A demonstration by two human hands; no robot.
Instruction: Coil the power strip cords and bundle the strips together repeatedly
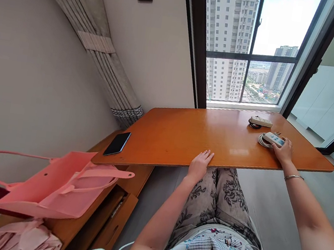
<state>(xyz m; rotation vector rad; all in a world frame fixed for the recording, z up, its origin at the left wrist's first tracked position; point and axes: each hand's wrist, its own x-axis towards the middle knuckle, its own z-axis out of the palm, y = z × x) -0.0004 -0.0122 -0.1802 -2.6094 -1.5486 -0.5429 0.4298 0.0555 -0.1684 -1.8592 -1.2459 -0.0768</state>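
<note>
At the table's right side, my right hand (284,151) has its fingers closed around the end of a white power strip (273,138). The strip's pale cord (264,141) is coiled beside it, and a plug shows near its far side. Just behind lies a second white power strip (260,121) with a black cord (254,125) bundled at its left end. My left hand (200,165) rests palm down on the near edge of the wooden table (180,137), fingers stretched out and holding nothing.
A dark phone (117,143) lies at the table's left end. Left of it, a pink bag (53,183) stands on a wooden cabinet (98,214), with folded pink cloth (20,239) in front. Behind the table are a window (247,57) and a tied curtain (110,65).
</note>
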